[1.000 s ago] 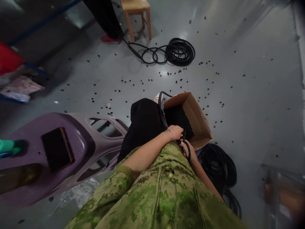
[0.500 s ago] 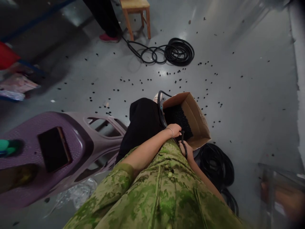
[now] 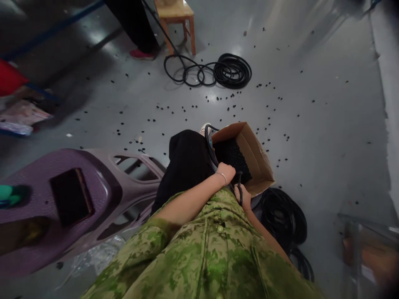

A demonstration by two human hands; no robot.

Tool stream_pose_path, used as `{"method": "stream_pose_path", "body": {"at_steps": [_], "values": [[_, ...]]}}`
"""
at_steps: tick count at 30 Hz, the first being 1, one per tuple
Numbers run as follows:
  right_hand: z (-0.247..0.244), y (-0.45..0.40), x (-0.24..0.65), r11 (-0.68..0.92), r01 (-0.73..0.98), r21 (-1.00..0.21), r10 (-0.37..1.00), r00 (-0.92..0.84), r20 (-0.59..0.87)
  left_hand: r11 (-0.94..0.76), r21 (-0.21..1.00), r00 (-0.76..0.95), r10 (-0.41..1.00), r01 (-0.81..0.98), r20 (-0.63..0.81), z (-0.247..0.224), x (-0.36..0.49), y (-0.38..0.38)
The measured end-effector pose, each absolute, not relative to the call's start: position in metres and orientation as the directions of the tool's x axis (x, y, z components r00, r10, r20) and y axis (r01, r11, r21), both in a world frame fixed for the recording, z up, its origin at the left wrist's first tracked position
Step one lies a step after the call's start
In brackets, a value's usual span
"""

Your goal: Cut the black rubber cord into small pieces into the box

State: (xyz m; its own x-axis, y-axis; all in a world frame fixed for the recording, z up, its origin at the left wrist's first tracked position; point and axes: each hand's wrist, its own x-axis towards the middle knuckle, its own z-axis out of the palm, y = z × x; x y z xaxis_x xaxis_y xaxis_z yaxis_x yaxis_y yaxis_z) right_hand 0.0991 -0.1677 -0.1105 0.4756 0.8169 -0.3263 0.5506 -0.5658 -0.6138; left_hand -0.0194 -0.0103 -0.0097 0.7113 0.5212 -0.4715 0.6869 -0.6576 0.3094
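Note:
My left hand (image 3: pixel 226 172), with a bracelet at the wrist, is closed over the near edge of an open cardboard box (image 3: pixel 257 155). A black hose (image 3: pixel 209 145) runs along the box's left side down into this hand. Just to the right, my right hand (image 3: pixel 245 198) is wrapped around a black hand tool (image 3: pixel 240 187) with a slim curved handle; its exact kind cannot be made out. A small gap separates the tool's tip from my left fist. Small black pieces (image 3: pixel 232 155) fill the bottom of the box.
Coiled black hose (image 3: pixel 232 71) lies on the floor ahead, near a wooden stool (image 3: pixel 176 16) and another person's leg (image 3: pixel 134 25). More black coils (image 3: pixel 283 216) lie right of the box. A purple plastic stool (image 3: pixel 102 178) with a phone (image 3: pixel 71 197) stands left. Black bits dot the floor.
My left hand has drawn slightly left, away from the tool in my right hand. Near the other person's leg, the far hose now rises toward the top of the view.

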Motion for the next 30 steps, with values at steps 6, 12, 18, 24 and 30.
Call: {"method": "stream_pose_path", "body": {"at_steps": [6, 12, 18, 24, 30], "values": [[-0.093, -0.165, 0.097, -0.539, 0.38, -0.751, 0.823, 0.428, -0.374, -0.62, 0.349, 0.69, 0.477, 0.703, -0.544, -0.013, -0.02, -0.003], [-0.076, -0.162, 0.096, -0.614, 0.056, -0.788, 0.748, 0.362, -0.557, -0.647, 0.361, 0.716, 0.442, 0.672, -0.539, -0.009, -0.021, -0.003], [-0.068, -0.157, 0.097, -0.61, -0.039, -0.791, 0.736, 0.343, -0.584, -0.669, 0.397, 0.756, 0.404, 0.629, -0.515, -0.012, -0.021, -0.003], [-0.066, -0.153, 0.094, -0.616, -0.002, -0.788, 0.736, 0.355, -0.577, -0.666, 0.399, 0.75, 0.39, 0.63, -0.534, -0.013, -0.021, -0.001], [-0.071, -0.149, 0.087, -0.628, 0.082, -0.774, 0.726, 0.42, -0.544, -0.659, 0.389, 0.734, 0.389, 0.644, -0.556, -0.011, -0.02, 0.002]]}}
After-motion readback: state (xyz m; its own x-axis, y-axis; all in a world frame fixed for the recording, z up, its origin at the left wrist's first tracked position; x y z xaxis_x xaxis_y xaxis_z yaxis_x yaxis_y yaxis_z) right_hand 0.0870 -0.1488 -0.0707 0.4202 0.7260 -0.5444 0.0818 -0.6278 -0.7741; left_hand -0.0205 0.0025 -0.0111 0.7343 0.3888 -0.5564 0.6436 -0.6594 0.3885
